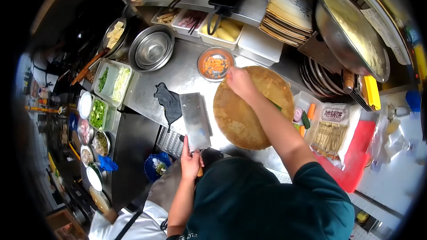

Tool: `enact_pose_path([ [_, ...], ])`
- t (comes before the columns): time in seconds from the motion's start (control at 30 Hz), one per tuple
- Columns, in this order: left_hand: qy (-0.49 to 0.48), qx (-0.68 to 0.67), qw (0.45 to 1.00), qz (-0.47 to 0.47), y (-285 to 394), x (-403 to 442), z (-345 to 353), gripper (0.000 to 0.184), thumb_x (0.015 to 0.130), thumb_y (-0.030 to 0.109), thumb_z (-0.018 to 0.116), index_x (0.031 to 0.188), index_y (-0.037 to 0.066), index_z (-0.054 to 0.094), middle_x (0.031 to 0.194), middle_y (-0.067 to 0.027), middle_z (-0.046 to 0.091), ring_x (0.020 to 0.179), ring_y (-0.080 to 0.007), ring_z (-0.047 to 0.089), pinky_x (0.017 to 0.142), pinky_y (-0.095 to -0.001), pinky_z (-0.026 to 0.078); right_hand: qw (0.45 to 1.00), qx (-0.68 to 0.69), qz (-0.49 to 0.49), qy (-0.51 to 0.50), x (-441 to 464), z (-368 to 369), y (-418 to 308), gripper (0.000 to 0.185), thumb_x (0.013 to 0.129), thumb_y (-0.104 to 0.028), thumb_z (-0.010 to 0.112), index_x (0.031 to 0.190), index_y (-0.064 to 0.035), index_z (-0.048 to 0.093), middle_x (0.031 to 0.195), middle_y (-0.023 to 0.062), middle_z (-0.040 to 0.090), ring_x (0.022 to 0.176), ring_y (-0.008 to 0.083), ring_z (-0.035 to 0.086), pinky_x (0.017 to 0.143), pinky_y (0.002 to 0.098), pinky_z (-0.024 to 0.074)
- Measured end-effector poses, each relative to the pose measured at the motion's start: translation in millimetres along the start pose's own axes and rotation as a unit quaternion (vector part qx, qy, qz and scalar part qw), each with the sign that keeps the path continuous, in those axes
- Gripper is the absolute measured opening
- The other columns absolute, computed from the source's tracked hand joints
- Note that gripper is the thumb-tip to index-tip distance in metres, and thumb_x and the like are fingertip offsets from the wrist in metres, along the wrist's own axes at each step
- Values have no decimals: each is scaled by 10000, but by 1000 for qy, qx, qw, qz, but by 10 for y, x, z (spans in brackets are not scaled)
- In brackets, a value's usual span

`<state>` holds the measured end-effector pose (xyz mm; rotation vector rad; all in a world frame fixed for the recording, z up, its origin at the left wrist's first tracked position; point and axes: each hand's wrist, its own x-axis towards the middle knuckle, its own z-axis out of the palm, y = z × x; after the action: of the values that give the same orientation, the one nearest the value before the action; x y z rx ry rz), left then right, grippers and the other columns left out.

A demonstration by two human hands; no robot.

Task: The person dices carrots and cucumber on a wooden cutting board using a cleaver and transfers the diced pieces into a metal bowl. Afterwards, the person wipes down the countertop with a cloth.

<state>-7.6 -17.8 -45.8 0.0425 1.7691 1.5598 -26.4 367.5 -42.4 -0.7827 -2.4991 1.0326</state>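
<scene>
Diced carrot: small orange pieces, loose, lying in a round steel bowl on the worktop, at the far edge of the chopping block.

Right hand: at the near right rim of the bowl, above the block's far edge; fingers drawn in together, fingertips toward the carrot. Whether anything sits between them cannot be told.

Chopping block: round, wooden, surface worn; crossed by the right forearm. A green piece shows beside the forearm, partly hidden.

Cleaver: broad rectangular blade, wooden handle; left of the block, blade pointing away from the body.

Left hand: closed around the cleaver's handle, index finger extended toward the blade.

Black cloth: crumpled on the steel worktop, just left of the blade.

Right of the block: a tray with a cut onion, a carrot length and a cucumber piece; beside it a printed packet, overlapping a red board.

Behind: nested steel bowls, left; a white tub of yellow peeled vegetables; a closed white container.
</scene>
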Motion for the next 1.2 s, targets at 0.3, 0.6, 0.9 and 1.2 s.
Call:
enact_pose_path([
  [0.3, -50, 136, 989, 11, 327, -6, 123, 818, 1022, -44, 542, 1724, 218, 213, 810, -39, 641, 549, -80, 546, 491, -267, 488, 993, -87, -55, 65, 177, -341, 338, 354, 857, 56, 576, 1133, -39, 779, 1128, 235, 737, 1061, 426, 702, 971, 484, 569],
  [0.6, -174, 299, 938, 25, 619, 509, 829, 744, 999, 13, 616, 1674, 185, 354, 942, -215, 751, 646, -166, 633, 665, -331, 538, 976, -117, 0, 185, -688, -1285, 920, 213, 915, 12, 627, 1075, -11, 766, 1103, 209, 746, 1008, 426, 712, 919, 475, 576],
  [0.9, 40, 345, 933, 94, 685, 324, 278, 768, 1003, -27, 583, 1691, 146, 290, 1111, -252, 764, 932, -315, 773, 833, -384, 583, 978, -86, 91, 166, -1899, -1590, 1271, 232, 902, -12, 662, 1116, 13, 749, 1195, 199, 732, 1085, 403, 701, 953, 445, 576],
  [1.2, -90, 611, 756, 215, 632, 253, 352, 794, 896, -19, 637, 1627, -35, 328, 1009, -283, 718, 873, -459, 718, 787, -533, 582, 990, -91, -29, 101, -1891, -1195, 942, 380, 835, -97, 793, 1198, -15, 717, 1221, 169, 716, 1137, 386, 659, 989, 460, 540],
])
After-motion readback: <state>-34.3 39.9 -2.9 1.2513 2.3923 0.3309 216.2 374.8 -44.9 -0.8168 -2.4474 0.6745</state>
